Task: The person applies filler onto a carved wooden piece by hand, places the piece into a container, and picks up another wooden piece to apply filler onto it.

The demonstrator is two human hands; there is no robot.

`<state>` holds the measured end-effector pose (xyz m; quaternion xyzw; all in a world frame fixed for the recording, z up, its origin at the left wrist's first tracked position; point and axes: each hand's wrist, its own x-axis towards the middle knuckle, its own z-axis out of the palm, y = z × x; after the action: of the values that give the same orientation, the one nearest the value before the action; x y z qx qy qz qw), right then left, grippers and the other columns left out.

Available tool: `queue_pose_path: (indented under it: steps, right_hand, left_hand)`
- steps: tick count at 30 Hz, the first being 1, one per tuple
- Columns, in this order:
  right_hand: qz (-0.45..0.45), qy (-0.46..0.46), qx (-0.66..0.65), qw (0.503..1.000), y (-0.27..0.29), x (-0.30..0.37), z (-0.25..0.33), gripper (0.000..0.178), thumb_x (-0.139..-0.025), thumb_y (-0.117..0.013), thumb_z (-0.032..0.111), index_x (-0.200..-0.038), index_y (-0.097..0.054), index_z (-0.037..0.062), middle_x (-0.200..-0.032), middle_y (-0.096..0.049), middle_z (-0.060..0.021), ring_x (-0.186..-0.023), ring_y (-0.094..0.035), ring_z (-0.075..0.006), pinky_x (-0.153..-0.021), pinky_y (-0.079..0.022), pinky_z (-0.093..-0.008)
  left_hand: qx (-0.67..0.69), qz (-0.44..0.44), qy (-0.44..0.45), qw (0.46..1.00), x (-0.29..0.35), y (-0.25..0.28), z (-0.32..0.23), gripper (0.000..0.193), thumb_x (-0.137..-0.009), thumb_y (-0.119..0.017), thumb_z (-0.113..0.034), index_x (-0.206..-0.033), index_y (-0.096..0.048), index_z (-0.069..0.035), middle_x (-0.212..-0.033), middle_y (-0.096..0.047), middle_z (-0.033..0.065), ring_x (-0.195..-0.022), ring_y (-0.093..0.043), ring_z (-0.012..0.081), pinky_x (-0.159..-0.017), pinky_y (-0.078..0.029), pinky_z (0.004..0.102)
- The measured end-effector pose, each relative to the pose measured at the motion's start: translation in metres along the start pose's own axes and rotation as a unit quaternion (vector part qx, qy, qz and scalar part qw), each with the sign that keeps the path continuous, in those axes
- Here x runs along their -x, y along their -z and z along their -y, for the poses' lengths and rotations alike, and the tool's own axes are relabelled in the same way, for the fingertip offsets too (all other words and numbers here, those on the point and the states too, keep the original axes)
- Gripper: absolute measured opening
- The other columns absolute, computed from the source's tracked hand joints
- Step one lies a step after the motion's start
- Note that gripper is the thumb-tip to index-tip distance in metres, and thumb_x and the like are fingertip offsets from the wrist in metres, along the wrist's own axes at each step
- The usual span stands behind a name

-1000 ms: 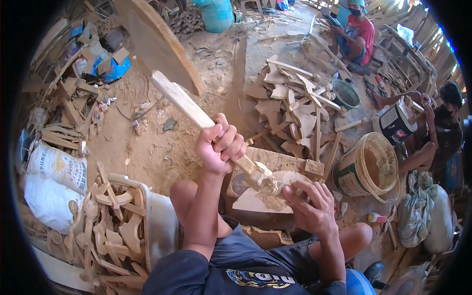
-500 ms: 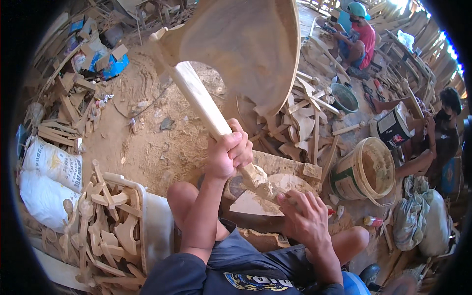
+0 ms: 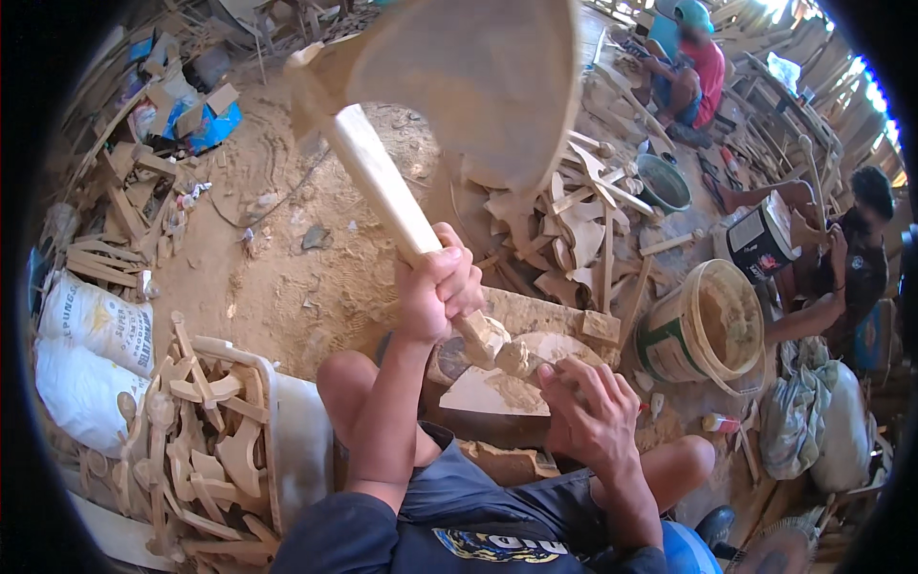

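My left hand (image 3: 442, 287) is wrapped round the pale shaft of a large axe-shaped wooden piece (image 3: 378, 177), whose broad brown head (image 3: 478, 81) rises blurred toward the top edge. Below my fist the shaft ends in a rough-cut tip with a carved knob (image 3: 516, 359). Close by that knob, my right hand (image 3: 595, 407) is closed with curled fingers round something thin, mostly hidden by the fingers. Beneath both hands lies a pale flat wooden piece with a curved edge (image 3: 483, 394), on a wooden block (image 3: 535, 311).
A plastic crate (image 3: 301, 430) of cut wooden parts stands at the left, by white sacks (image 3: 86, 354). At the right are a dusty bucket (image 3: 703, 325), a smaller tub (image 3: 760, 239) and a green basin (image 3: 665, 182). Two people sit farther off among wood offcuts.
The axe-shaped piece has shifted slightly, and its knobbed end shows at a different angle. Both hands keep their closed grips. The whole view has moved a little.
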<state>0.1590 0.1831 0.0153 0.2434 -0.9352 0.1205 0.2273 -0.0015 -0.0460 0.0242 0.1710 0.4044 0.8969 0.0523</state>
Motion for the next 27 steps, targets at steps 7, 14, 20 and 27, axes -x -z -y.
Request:
queue_pose_path:
  steps: [7,14,20,27]
  right_hand:
    - [-0.052,-0.007,-0.107,0.993,-0.021,0.004,0.008,0.051,-0.078,-0.083,0.002,-0.127,-0.075,0.0108,-0.114,-0.069,-0.0125,-0.08,-0.068,-0.0277,-0.065,-0.054,-0.0385]
    - [-0.114,0.006,-0.13,0.985,-0.015,0.004,0.014,0.056,-0.077,-0.084,-0.001,-0.131,-0.074,0.0098,-0.113,-0.069,-0.0124,-0.076,-0.065,-0.0255,-0.064,-0.053,-0.035]
    - [-0.076,0.013,-0.097,0.992,-0.027,0.006,0.016,0.068,-0.073,-0.081,0.005,-0.14,-0.071,0.0104,-0.12,-0.066,-0.0115,-0.086,-0.066,-0.0242,-0.071,-0.055,-0.037]
    - [-0.055,0.014,-0.089,0.994,-0.004,0.007,0.014,0.07,-0.068,-0.08,0.009,-0.138,-0.072,0.0102,-0.119,-0.066,-0.0099,-0.085,-0.066,-0.0243,-0.07,-0.055,-0.0365]
  left_hand:
    - [0.105,0.036,-0.002,0.994,-0.004,0.016,-0.009,0.028,-0.101,-0.056,-0.023,-0.079,-0.038,-0.018,-0.053,-0.032,-0.009,-0.037,-0.03,0.0069,-0.039,-0.037,0.029]
    - [0.244,0.069,-0.012,0.967,-0.003,0.027,-0.019,0.023,-0.103,-0.053,-0.022,-0.084,-0.042,-0.018,-0.053,-0.034,-0.01,-0.038,-0.031,0.0056,-0.039,-0.035,0.0285]
    - [0.222,0.068,-0.011,0.973,-0.006,0.024,-0.018,0.022,-0.103,-0.052,-0.021,-0.083,-0.042,-0.018,-0.053,-0.034,-0.0099,-0.038,-0.031,0.0053,-0.039,-0.035,0.0276]
    - [0.24,0.068,-0.007,0.968,-0.003,0.031,-0.019,0.021,-0.102,-0.052,-0.02,-0.083,-0.042,-0.017,-0.053,-0.034,-0.0096,-0.038,-0.032,0.0055,-0.039,-0.037,0.0284]
